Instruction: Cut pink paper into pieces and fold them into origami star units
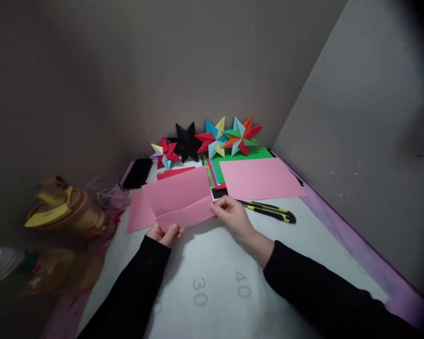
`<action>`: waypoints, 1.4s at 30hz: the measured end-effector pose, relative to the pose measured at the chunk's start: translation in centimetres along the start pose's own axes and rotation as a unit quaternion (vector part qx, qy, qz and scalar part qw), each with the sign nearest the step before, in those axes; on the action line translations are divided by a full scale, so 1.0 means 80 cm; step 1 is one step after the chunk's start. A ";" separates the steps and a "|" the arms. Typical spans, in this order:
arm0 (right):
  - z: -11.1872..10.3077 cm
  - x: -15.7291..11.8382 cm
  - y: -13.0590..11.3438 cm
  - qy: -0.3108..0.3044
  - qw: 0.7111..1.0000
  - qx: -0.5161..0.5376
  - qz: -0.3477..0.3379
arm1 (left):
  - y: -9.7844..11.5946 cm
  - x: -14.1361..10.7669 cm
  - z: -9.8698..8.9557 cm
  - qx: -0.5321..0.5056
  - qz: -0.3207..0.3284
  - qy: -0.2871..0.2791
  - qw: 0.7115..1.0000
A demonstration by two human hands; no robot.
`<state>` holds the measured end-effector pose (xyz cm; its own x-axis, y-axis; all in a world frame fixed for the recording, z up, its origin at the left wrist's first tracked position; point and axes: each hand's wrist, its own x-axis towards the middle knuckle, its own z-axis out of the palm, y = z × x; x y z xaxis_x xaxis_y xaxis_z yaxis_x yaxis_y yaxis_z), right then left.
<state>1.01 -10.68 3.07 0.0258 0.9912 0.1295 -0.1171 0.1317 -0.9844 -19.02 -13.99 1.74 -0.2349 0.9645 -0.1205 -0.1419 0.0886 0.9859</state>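
Observation:
A sheet of pink paper [178, 190] is raised over the white mat, its near edge folded up in a strip. My left hand [165, 233] pinches the lower left of the fold, thumb on top. At the right end of the strip, my right hand [232, 215] grips the same sheet between thumb and fingers. Another pink sheet [137, 214] lies partly hidden beneath it on the left. A larger pink sheet [263, 178] rests at the back right. Close to my right hand is a black and yellow utility knife [268, 210].
Several folded paper stars [187, 142] lean against the wall. A black phone [137, 173] lies at the back left, and green paper [254, 154] at the back. Left of the mat [226, 263] stand a brown container with yellow tape [61, 212] and a blurred bottle [60, 268].

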 end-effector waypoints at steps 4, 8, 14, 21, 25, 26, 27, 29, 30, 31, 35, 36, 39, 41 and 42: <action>0.001 0.002 0.003 0.000 0.999 0.040 0.008 | 0.002 -0.004 0.001 0.013 0.008 0.000 1.000; 0.001 0.002 0.004 -0.003 0.999 0.045 0.007 | 0.002 -0.005 0.001 0.021 0.013 0.003 1.000; 0.001 0.002 0.001 0.001 0.999 0.050 0.010 | 0.001 -0.007 0.004 0.021 0.019 -0.001 1.000; -0.003 0.002 -0.001 0.031 1.000 0.001 -0.004 | -0.004 -0.005 0.001 -0.001 -0.014 -0.017 1.000; -0.002 -0.001 -0.001 0.038 0.999 -0.019 -0.009 | -0.012 0.001 -0.003 0.001 -0.035 -0.017 0.999; -0.001 -0.003 -0.002 0.037 0.999 -0.023 -0.008 | -0.013 0.003 -0.003 0.002 -0.032 -0.016 0.999; 0.000 -0.004 -0.003 0.037 0.999 -0.027 -0.008 | -0.015 0.005 -0.002 0.000 -0.021 -0.010 1.000; 0.003 -0.007 -0.005 0.041 0.999 -0.033 -0.006 | -0.016 0.007 0.000 -0.010 0.019 0.017 1.000; 0.004 -0.008 -0.005 0.044 0.998 -0.033 -0.006 | -0.015 0.008 0.002 -0.013 0.042 0.035 0.998; 0.005 -0.008 -0.005 0.047 0.998 -0.029 -0.006 | -0.014 0.008 0.003 -0.015 0.062 0.052 0.997; 0.004 -0.009 -0.004 0.057 0.998 -0.017 -0.014 | -0.009 0.006 0.003 -0.008 0.077 0.072 0.994; 0.004 -0.009 -0.004 0.061 0.998 -0.018 -0.017 | -0.008 0.005 0.002 -0.011 0.067 0.069 0.995; 0.003 -0.010 -0.002 0.069 0.997 -0.025 -0.026 | -0.005 0.003 -0.002 -0.006 0.032 0.063 0.997; 0.002 -0.012 -0.001 0.070 0.997 -0.026 -0.029 | -0.002 0.001 -0.004 0.015 0.021 0.076 0.997; 0.001 -0.013 0.000 0.069 0.997 -0.024 -0.029 | 0.000 0.000 -0.004 0.028 0.020 0.085 0.996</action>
<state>0.88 -11.68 2.98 0.1678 0.9705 0.1729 -0.0638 0.1858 -0.9805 -19.34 -14.04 1.69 -0.3988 0.9122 -0.0936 -0.0755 0.0691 0.9947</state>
